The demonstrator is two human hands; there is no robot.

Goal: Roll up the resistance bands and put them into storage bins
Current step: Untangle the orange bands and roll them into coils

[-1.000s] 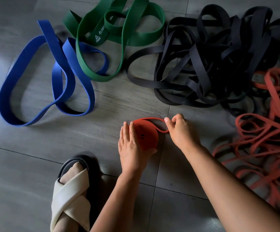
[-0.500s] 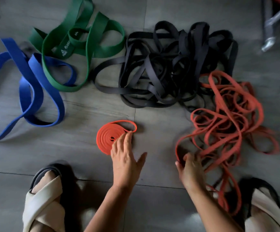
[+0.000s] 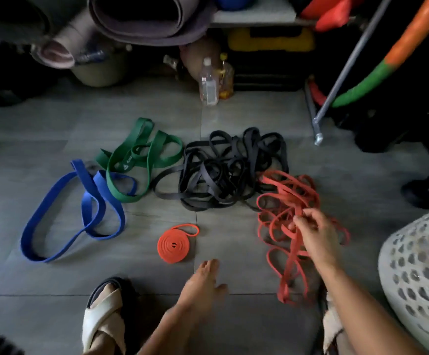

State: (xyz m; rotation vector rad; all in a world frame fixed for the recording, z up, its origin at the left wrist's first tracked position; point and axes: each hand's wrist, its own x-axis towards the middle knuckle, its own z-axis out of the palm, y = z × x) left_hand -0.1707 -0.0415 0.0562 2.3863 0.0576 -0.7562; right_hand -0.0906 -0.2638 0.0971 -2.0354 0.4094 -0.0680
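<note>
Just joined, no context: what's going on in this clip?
A person crouched on a tiled floor is sorting resistance bands. One orange band lies rolled into a flat coil, untouched. The right hand is picking into the loose orange tangle; the left hand hovers open above the floor near the coil. The black pile, green bands and blue band are unrolled. A white perforated basket sits at the right.

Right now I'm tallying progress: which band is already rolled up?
The small orange coil lying alone on the floor; the blue, green, black and other orange bands lie loose.
</note>
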